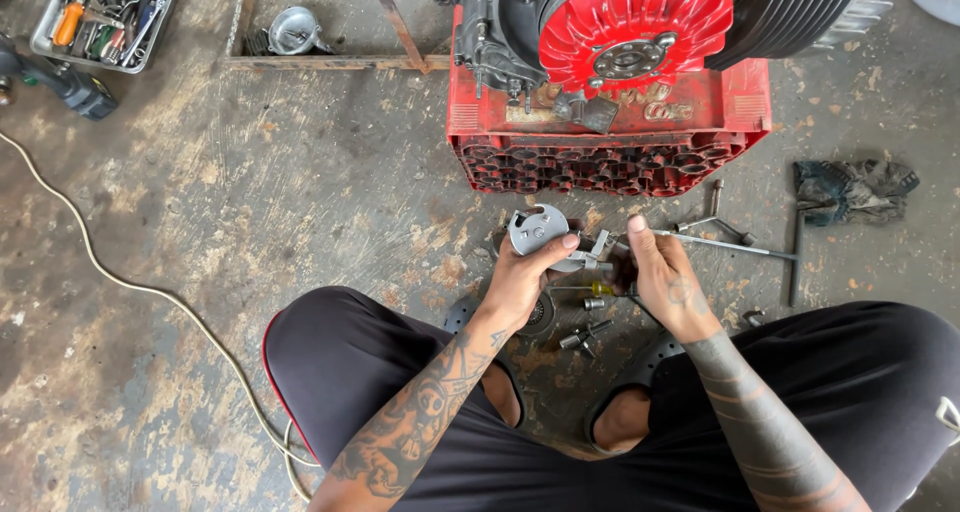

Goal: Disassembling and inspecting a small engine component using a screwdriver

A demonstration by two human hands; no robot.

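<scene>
Gripping grey metal puller tool in left hand, fingers wrapped around it, just below red crate | right hand fingers pinching its side screw, adjusting | next likely needing finer turning.

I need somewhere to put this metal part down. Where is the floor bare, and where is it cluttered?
Bare: the floor between the red crate, the white cable and the left hand. Crowded: around the right hand, with loose sockets, a T-wrench and a rag.
</scene>
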